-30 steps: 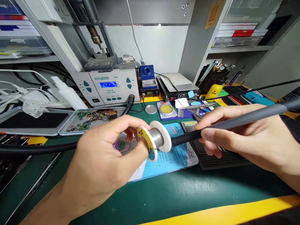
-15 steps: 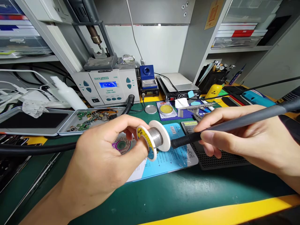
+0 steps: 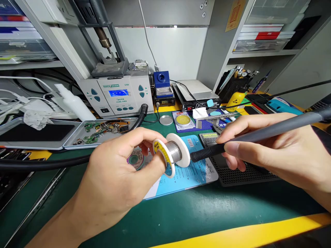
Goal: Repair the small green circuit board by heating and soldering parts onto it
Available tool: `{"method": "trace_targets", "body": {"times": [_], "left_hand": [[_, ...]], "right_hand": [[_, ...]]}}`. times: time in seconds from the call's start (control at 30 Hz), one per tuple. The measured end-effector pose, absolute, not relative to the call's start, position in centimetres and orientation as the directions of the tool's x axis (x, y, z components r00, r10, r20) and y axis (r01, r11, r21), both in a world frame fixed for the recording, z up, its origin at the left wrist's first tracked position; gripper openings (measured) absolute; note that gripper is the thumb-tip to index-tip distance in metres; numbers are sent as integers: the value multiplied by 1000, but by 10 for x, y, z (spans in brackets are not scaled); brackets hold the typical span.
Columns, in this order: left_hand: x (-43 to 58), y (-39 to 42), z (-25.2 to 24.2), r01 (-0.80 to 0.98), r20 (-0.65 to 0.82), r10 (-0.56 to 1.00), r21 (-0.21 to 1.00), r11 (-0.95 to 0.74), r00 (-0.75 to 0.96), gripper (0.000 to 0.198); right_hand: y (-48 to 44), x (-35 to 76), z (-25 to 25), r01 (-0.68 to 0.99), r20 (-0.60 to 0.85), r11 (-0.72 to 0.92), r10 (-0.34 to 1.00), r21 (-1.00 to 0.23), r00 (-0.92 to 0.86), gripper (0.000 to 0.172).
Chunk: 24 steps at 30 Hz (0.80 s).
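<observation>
My left hand (image 3: 121, 172) pinches a small spool of solder wire (image 3: 174, 151) between thumb and fingers. The spool has white flanges, a yellow label and silvery wire wound on it. Across from it, my right hand (image 3: 258, 148) grips a black soldering iron (image 3: 274, 131) like a pen. Its ribbed front end (image 3: 200, 154) reaches close to the spool's right flange, and no metal tip shows. Below both hands lies a blue printed sheet (image 3: 191, 177). A round purple-labelled reel (image 3: 136, 159) rests on it, partly covered by my left fingers.
Behind stand a hot air station (image 3: 119, 93), a soldering station (image 3: 165, 101) and a flat grey heating plate (image 3: 199, 91). A tray of circuit boards (image 3: 103, 131) sits left. Yellow flux paste (image 3: 183, 120), tweezers (image 3: 219, 117) and a black perforated mat (image 3: 240, 177) lie right. A thick black hose (image 3: 43, 163) crosses left.
Both hands, with the spool and the soldering iron, have shifted very slightly right. The view has moved a little; both grips stay the same.
</observation>
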<state>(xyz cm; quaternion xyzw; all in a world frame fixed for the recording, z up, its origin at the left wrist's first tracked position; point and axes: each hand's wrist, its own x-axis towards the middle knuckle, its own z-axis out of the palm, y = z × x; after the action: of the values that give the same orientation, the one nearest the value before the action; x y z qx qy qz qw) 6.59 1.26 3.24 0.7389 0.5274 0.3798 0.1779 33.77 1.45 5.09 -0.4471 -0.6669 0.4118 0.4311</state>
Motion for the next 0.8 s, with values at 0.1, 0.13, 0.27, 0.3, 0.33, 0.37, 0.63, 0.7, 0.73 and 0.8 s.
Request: {"method": "trace_targets", "body": {"times": [0.1,0.13,0.27,0.3,0.33,0.37,0.63,0.7,0.73,0.8], "left_hand": [[66,13,32,642,383,909,657,-395,167,9],[66,13,32,635,385,906,659,-403,175,9],[68,13,33,619,366,912,677,-399,187,9],[68,13,33,615,362,914,683,-394,184,9],[69,13,33,614,355,918,688,-385,178,8],[69,12,33,614,347,921,693,-378,174,8],[67,12,29,624,370,914,678,-388,166,9],[67,13,29,629,366,916,676,-385,168,9],[67,13,30,628,364,916,676,-385,170,9],[67,13,31,630,353,920,679,-376,169,9]], "right_hand": [[14,337,51,254,205,261,952,-931,-229,7],[14,337,51,258,203,259,953,-931,-227,8],[13,337,51,262,193,248,957,-933,-217,11],[13,338,51,263,190,245,957,-933,-218,11],[12,338,51,266,189,244,957,-933,-219,11],[12,338,51,270,186,243,957,-932,-221,12],[19,311,55,311,223,257,964,-915,-143,34],[21,305,56,313,222,260,963,-913,-152,37],[22,305,57,313,222,262,962,-913,-157,38],[21,309,56,315,221,263,961,-912,-164,38]]}}
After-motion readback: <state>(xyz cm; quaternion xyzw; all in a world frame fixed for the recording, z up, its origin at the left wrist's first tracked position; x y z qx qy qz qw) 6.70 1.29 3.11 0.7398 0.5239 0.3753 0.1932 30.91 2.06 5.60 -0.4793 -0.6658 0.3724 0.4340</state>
